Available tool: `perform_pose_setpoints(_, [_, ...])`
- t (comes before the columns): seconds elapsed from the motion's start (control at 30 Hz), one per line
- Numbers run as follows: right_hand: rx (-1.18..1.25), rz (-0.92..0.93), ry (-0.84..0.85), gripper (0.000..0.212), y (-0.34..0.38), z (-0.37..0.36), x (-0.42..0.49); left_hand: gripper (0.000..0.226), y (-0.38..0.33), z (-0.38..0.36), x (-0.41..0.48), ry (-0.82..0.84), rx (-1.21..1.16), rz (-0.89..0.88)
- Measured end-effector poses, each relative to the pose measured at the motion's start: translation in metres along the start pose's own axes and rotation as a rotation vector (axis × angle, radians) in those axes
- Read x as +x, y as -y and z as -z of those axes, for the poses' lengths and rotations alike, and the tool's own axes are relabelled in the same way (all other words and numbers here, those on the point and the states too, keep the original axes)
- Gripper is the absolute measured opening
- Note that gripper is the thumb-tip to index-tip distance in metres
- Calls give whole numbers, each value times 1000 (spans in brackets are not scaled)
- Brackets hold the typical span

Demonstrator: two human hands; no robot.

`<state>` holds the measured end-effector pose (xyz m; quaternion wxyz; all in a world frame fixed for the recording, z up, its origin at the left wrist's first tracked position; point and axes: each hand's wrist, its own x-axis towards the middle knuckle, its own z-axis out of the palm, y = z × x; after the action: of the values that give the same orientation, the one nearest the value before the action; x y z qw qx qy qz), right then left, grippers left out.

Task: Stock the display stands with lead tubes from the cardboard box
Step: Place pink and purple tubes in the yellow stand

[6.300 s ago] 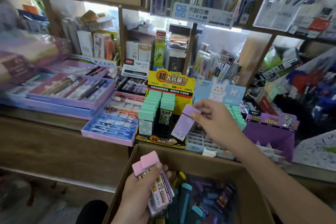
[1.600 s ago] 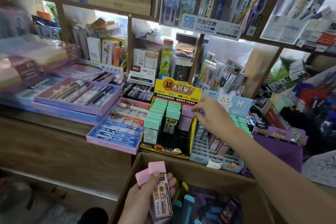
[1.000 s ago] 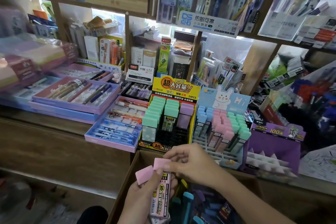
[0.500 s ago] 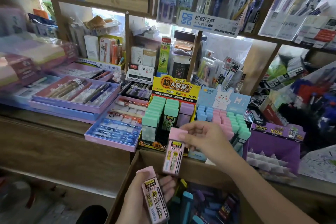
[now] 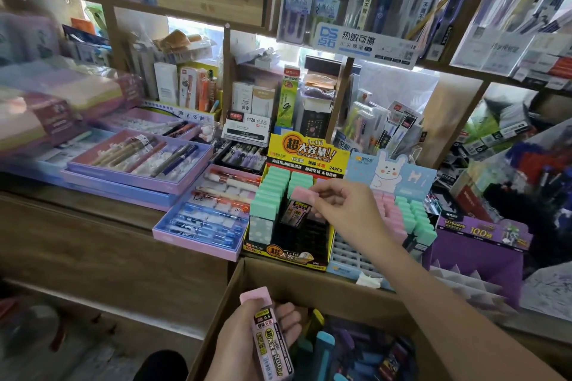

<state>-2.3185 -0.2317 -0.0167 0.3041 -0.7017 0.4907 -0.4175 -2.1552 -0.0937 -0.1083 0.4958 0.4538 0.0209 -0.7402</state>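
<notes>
My right hand [image 5: 343, 210] pinches a pink-capped lead tube [image 5: 299, 206] by its cap, its lower end down among the slots of the yellow and black display stand [image 5: 306, 151]. That stand holds rows of mint-capped tubes [image 5: 270, 192] on its left side. Low in the view, my left hand [image 5: 247, 340] grips another pink lead tube [image 5: 270, 337] over the open cardboard box [image 5: 229, 297]. More tubes with blue and purple caps [image 5: 346, 353] lie inside the box. A blue rabbit display stand [image 5: 390, 173] with pink and mint tubes sits just right of the yellow one.
A purple display stand [image 5: 483, 244] with white dividers is at the right. Pink and purple pen trays [image 5: 139, 164] and a blue pen tray [image 5: 201, 226] lie on the wooden counter [image 5: 93, 219] to the left. Packed shelves rise behind.
My right hand took one pink tube from my left hand and carried it up and forward into the yellow stand. My left hand now holds a single tube.
</notes>
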Motion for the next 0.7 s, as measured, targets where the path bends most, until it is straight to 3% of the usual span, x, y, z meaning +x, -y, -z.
perform_pose_setpoints(0.13, [-59, 40, 42, 29, -5, -4, 1, 32, 6, 9, 4, 55, 33, -61])
perform_pose_setpoints(0.33, [-142, 81, 51, 31, -9, -5, 6, 32, 1, -3, 5, -20, 76, -37])
perform_pose_setpoints(0.5, [-300, 174, 47, 15, -16, -13, 10, 29, -8, -12, -1, -67, 56, 28])
perform_pose_setpoints(0.7, [-503, 277, 33, 27, -17, -15, 10, 32, -6, -1, 14, -99, 65, 42])
